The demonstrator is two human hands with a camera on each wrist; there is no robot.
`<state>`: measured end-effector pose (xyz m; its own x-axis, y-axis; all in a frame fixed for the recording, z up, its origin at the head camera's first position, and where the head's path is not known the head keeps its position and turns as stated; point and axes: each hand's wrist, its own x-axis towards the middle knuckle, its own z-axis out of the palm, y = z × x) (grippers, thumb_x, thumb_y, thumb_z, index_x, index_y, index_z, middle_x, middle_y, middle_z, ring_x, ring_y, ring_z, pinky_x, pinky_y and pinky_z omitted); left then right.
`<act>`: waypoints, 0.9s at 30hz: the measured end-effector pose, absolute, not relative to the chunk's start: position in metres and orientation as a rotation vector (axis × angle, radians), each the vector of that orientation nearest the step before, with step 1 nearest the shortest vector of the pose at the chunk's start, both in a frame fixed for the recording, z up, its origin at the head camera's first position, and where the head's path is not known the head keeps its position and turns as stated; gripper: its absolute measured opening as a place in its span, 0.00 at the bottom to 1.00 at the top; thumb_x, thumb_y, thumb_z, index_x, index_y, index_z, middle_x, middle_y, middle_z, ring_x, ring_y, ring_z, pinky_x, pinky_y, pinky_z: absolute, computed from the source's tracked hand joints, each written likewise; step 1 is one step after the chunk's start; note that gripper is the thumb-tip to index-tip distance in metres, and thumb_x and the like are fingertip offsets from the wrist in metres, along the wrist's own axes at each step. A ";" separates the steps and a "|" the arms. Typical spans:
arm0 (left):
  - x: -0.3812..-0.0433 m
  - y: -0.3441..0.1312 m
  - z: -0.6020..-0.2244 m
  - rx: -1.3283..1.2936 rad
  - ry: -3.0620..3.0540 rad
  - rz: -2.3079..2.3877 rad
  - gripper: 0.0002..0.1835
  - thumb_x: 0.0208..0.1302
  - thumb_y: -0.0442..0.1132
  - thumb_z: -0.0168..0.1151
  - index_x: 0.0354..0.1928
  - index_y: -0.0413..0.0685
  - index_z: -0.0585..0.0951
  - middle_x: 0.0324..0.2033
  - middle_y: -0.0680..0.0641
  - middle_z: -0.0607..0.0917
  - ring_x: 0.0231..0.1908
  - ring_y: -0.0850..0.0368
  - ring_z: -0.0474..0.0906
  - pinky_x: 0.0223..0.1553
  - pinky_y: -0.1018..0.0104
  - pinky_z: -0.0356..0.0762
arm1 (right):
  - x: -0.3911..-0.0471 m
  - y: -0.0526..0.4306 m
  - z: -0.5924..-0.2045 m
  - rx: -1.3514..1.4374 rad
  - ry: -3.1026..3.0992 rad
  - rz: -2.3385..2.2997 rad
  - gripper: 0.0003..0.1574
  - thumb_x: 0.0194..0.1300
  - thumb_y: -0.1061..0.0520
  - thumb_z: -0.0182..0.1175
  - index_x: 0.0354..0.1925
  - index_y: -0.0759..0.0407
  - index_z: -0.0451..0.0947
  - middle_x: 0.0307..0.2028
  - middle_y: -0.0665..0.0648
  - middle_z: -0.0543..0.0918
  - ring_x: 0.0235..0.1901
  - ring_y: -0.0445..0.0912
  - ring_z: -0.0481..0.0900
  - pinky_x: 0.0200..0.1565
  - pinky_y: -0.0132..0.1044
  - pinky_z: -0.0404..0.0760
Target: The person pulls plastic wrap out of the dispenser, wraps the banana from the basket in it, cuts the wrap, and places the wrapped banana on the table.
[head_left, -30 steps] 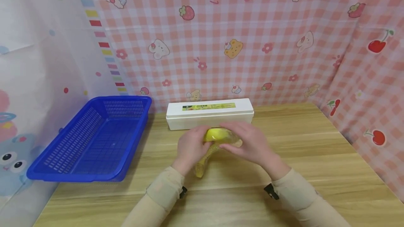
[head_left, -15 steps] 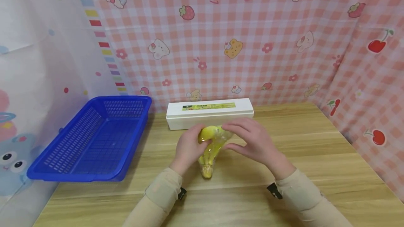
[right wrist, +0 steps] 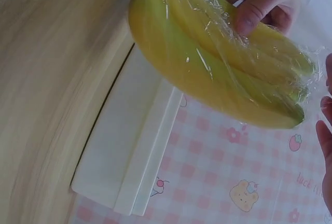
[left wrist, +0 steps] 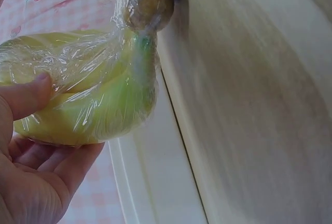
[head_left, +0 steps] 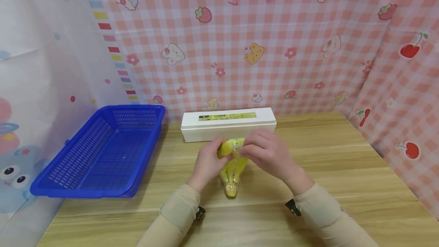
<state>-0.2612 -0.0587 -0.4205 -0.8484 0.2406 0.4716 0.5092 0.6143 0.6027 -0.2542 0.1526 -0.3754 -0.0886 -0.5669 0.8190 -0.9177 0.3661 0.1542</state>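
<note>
A bunch of bananas (head_left: pixel 231 167) wrapped in clear cling film stands stem end down over the table, tips up. My left hand (head_left: pixel 210 159) grips its left side; the left wrist view shows the thumb on the film and the fingers beneath the bananas (left wrist: pixel 98 105). At the tips, my right hand (head_left: pixel 269 155) has its fingers curled in and pinches the film. From the right wrist, the film gathers loosely around the banana tips (right wrist: pixel 290 112), close to the fingers (right wrist: pixel 327 141) at the frame's edge.
Behind the hands lies a long white cling film box (head_left: pixel 228 127) with a yellow-green label. A blue plastic basket (head_left: pixel 142 163) stands at the left of the wooden table (head_left: pixel 343 163). Checked pink cloth (head_left: pixel 291 18) hangs behind and to the right.
The bunch has turned so its stem end moved right and points toward me. My right hand's fingers, spread apart half a second ago, have closed together at the film near the tips.
</note>
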 end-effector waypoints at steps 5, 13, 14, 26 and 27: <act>-0.260 -0.058 -0.421 -0.581 -2.509 -1.145 0.18 0.51 0.35 0.78 0.42 0.48 0.79 0.33 0.52 0.83 0.35 0.56 0.78 0.37 0.61 0.78 | -0.252 0.152 -0.375 1.277 -1.797 0.510 0.09 0.70 0.56 0.61 0.33 0.58 0.82 0.35 0.53 0.84 0.39 0.50 0.80 0.47 0.43 0.79; -0.259 -0.058 -0.421 -0.604 -2.504 -1.158 0.18 0.51 0.36 0.78 0.42 0.47 0.79 0.34 0.52 0.83 0.35 0.57 0.78 0.37 0.63 0.78 | -0.253 0.150 -0.372 1.285 -1.758 0.491 0.11 0.75 0.55 0.55 0.36 0.59 0.79 0.36 0.53 0.84 0.40 0.50 0.81 0.46 0.42 0.80; -0.259 -0.058 -0.421 -0.607 -2.504 -1.152 0.18 0.51 0.36 0.78 0.42 0.47 0.79 0.34 0.52 0.83 0.34 0.57 0.78 0.37 0.63 0.78 | -0.253 0.150 -0.371 1.285 -1.760 0.480 0.12 0.75 0.55 0.54 0.36 0.59 0.79 0.36 0.53 0.84 0.39 0.50 0.81 0.46 0.42 0.80; -0.256 -0.052 -0.421 -0.656 -2.495 -1.091 0.18 0.51 0.36 0.78 0.42 0.48 0.79 0.35 0.53 0.83 0.36 0.58 0.78 0.40 0.63 0.79 | -0.258 0.151 -0.363 1.285 -1.834 0.434 0.17 0.79 0.53 0.46 0.37 0.61 0.74 0.32 0.53 0.80 0.34 0.49 0.79 0.38 0.41 0.81; -0.256 -0.051 -0.421 -0.658 -2.496 -1.088 0.18 0.51 0.36 0.78 0.42 0.49 0.79 0.35 0.53 0.83 0.36 0.58 0.78 0.40 0.63 0.79 | -0.259 0.151 -0.362 1.287 -1.836 0.439 0.17 0.79 0.52 0.45 0.37 0.62 0.74 0.32 0.53 0.80 0.33 0.49 0.79 0.37 0.41 0.81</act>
